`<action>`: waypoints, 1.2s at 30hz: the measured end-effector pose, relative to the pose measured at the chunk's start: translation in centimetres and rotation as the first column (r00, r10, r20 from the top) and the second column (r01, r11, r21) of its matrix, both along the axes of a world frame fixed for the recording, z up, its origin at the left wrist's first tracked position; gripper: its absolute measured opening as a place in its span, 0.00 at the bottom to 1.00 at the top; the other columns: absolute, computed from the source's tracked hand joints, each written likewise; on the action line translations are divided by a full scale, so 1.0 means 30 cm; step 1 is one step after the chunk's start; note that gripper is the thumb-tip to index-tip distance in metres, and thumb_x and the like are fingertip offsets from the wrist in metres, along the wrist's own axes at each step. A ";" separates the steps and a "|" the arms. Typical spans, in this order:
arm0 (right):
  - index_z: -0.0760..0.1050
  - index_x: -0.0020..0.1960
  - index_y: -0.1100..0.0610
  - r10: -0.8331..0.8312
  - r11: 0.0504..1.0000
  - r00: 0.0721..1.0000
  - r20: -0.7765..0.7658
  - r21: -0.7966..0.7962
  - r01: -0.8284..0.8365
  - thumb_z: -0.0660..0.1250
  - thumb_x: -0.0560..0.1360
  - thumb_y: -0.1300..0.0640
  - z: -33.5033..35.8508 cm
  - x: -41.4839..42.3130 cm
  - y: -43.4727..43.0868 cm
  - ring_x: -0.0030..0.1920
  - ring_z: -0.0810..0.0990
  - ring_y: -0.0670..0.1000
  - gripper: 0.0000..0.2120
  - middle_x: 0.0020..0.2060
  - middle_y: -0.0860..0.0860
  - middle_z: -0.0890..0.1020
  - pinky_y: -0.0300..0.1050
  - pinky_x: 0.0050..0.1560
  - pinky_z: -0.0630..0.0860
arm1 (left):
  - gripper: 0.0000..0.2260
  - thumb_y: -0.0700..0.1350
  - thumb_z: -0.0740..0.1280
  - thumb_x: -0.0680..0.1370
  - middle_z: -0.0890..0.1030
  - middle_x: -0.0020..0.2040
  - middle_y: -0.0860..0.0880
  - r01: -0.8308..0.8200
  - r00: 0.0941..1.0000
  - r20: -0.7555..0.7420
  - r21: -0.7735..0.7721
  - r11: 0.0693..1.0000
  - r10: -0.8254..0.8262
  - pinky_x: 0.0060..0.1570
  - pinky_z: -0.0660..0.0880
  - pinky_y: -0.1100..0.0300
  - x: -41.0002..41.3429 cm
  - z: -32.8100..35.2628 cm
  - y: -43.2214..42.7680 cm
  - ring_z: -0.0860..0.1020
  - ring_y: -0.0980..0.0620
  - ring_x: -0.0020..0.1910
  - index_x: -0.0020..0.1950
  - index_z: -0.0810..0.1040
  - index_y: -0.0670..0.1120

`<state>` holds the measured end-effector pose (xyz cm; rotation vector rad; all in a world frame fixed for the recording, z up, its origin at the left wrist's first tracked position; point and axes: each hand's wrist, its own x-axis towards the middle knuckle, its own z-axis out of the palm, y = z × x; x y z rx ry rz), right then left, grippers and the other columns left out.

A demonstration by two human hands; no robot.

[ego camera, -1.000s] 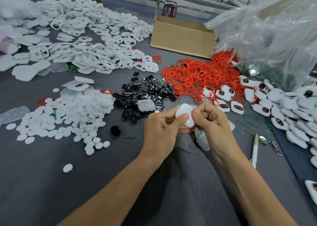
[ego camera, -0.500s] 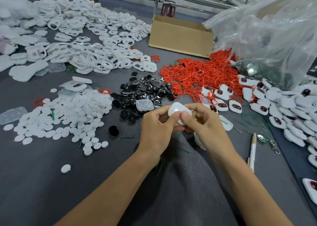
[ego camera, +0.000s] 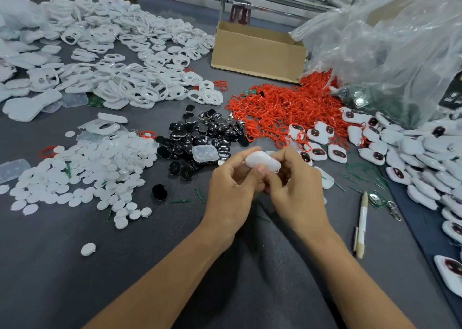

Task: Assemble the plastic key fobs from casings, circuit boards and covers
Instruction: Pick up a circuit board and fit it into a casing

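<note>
Both of my hands hold one white key fob casing (ego camera: 262, 163) above the grey table, near its middle. My left hand (ego camera: 231, 191) grips its left end with curled fingers and thumb. My right hand (ego camera: 297, 191) pinches its right end from the other side. The fob's smooth white back faces up; its underside is hidden. White round covers (ego camera: 100, 168) lie in a heap at the left. Black round parts (ego camera: 200, 136) are piled just beyond my hands. White casing frames (ego camera: 112, 66) spread over the far left. Finished fobs (ego camera: 412, 158) with dark windows lie at the right.
Red rings (ego camera: 280, 111) are heaped past the black parts. A cardboard box (ego camera: 257, 51) stands at the back and a clear plastic bag (ego camera: 390, 41) bulges at the right. A pen (ego camera: 361, 223) lies right of my right forearm. A clear lid (ego camera: 205, 153) rests on the black pile.
Both hands have turned the fob, so it now lies flatter and more sideways between them. The hands stay at about the same spot over the table.
</note>
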<state>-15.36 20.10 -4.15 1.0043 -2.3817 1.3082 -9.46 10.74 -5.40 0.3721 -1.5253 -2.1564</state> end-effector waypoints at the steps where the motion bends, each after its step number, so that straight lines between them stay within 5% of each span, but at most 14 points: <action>1: 0.73 0.43 0.57 -0.028 1.000 0.997 -0.068 -0.006 0.028 0.68 0.71 0.67 -0.002 0.005 -0.003 0.34 0.74 0.48 0.07 0.35 0.50 0.80 0.45 0.36 0.71 | 0.15 0.36 0.69 0.76 0.85 0.48 0.49 0.015 1.000 0.002 0.035 0.999 -0.015 0.45 0.78 0.64 -0.003 0.001 0.005 0.81 0.58 0.43 0.62 0.77 0.46; 5: 0.75 0.44 0.59 -0.047 0.998 0.969 -0.244 0.036 0.057 0.68 0.68 0.69 -0.009 0.002 -0.013 0.41 0.75 0.51 0.08 0.41 0.50 0.78 0.44 0.42 0.71 | 0.17 0.33 0.68 0.75 0.83 0.51 0.47 0.034 0.999 -0.007 0.153 0.988 -0.034 0.49 0.77 0.63 -0.001 0.015 -0.007 0.80 0.57 0.46 0.64 0.76 0.42; 7: 0.77 0.49 0.57 -0.016 1.000 0.984 -0.178 0.015 0.019 0.69 0.67 0.69 -0.008 0.006 -0.017 0.43 0.77 0.48 0.13 0.44 0.47 0.79 0.37 0.45 0.72 | 0.20 0.29 0.65 0.76 0.82 0.51 0.47 0.054 0.998 -0.027 0.181 0.982 -0.050 0.55 0.76 0.60 0.003 0.022 -0.028 0.79 0.53 0.50 0.65 0.75 0.42; 10: 0.76 0.54 0.51 0.036 0.999 0.998 -0.051 -0.030 -0.037 0.73 0.67 0.67 -0.001 0.009 -0.012 0.44 0.78 0.42 0.19 0.47 0.46 0.80 0.29 0.44 0.72 | 0.21 0.26 0.62 0.76 0.81 0.51 0.46 0.080 0.997 -0.030 0.150 0.985 -0.076 0.48 0.77 0.66 0.006 0.025 -0.051 0.79 0.55 0.47 0.66 0.74 0.42; 13: 0.75 0.55 0.49 0.069 0.996 0.996 -0.059 -0.053 -0.072 0.76 0.67 0.64 0.009 0.001 -0.004 0.44 0.76 0.40 0.21 0.46 0.47 0.79 0.28 0.43 0.73 | 0.20 0.27 0.62 0.76 0.81 0.49 0.46 0.117 0.993 -0.036 0.169 0.979 -0.113 0.44 0.78 0.67 0.010 0.031 -0.060 0.80 0.58 0.43 0.65 0.74 0.42; 20: 0.77 0.53 0.53 0.123 0.989 0.992 0.005 -0.078 -0.122 0.75 0.67 0.62 0.037 0.005 0.014 0.48 0.79 0.43 0.16 0.47 0.42 0.81 0.31 0.50 0.71 | 0.17 0.31 0.59 0.78 0.80 0.57 0.41 0.261 0.965 -0.054 0.342 0.903 -0.258 0.53 0.79 0.58 0.005 0.039 -0.076 0.79 0.48 0.51 0.67 0.72 0.38; 23: 0.77 0.53 0.55 0.184 0.973 0.975 0.128 -0.164 -0.162 0.75 0.67 0.67 0.047 0.003 0.016 0.41 0.79 0.41 0.17 0.41 0.43 0.82 0.31 0.46 0.73 | 0.15 0.38 0.60 0.79 0.80 0.58 0.49 0.026 0.998 -0.064 0.381 0.924 -0.001 0.43 0.79 0.64 0.001 0.045 -0.091 0.82 0.56 0.46 0.66 0.71 0.46; 26: 0.78 0.52 0.56 0.204 0.977 0.958 0.201 -0.099 -0.188 0.75 0.67 0.67 0.042 -0.001 0.016 0.32 0.74 0.39 0.16 0.30 0.42 0.77 0.31 0.40 0.71 | 0.11 0.43 0.62 0.80 0.79 0.59 0.50 -0.160 0.973 -0.100 0.366 0.917 0.210 0.51 0.79 0.57 0.011 0.036 -0.124 0.82 0.50 0.54 0.63 0.73 0.49; 36: 0.77 0.51 0.50 0.169 0.969 0.967 0.192 0.145 -0.198 0.72 0.69 0.62 0.010 0.008 -0.006 0.27 0.69 0.43 0.14 0.25 0.46 0.72 0.35 0.32 0.66 | 0.06 0.43 0.63 0.80 0.80 0.58 0.46 -0.280 0.953 -0.031 0.279 0.918 0.300 0.39 0.80 0.60 0.008 0.031 -0.116 0.84 0.50 0.44 0.54 0.78 0.47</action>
